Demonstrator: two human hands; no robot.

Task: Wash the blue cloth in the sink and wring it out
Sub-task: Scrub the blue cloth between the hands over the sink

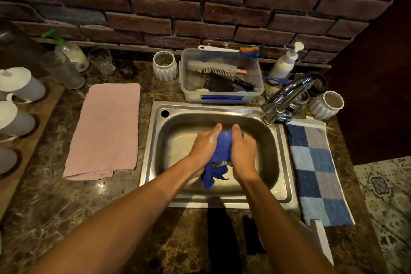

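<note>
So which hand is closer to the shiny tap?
The right hand. It grips the blue cloth on the side toward the tap, which stands at the sink's back right corner. The left hand grips the cloth's other side, farther from it.

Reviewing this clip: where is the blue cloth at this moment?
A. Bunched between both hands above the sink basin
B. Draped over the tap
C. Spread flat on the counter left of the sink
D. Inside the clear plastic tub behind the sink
A: the blue cloth is bunched between the left hand and the right hand, over the sink basin.
</note>
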